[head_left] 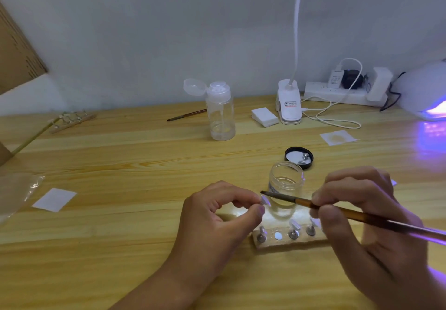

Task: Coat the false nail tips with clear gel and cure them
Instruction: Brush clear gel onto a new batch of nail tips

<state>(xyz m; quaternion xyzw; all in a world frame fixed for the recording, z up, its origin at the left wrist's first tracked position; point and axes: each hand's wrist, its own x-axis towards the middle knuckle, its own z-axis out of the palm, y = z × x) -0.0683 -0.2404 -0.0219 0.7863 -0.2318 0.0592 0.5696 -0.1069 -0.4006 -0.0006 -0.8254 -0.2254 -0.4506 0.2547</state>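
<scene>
Head view: left hand point(217, 215) fingers point(243, 195) pinch one clear nail tip point(265, 200) above the tabletop point(120, 237). Right hand point(362, 213) fingers grip a brush point(289, 199), bristles just beside that tip. Open gel jar point(286, 181) behind; wooden holder point(284, 242) with further tips below. Curing lamp point(424, 92) glows violet, far right.

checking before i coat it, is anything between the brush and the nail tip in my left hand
Nothing visible does. The brush in the right hand ends just above the nail tip pinched by the left hand. The jar stands behind them.
</scene>
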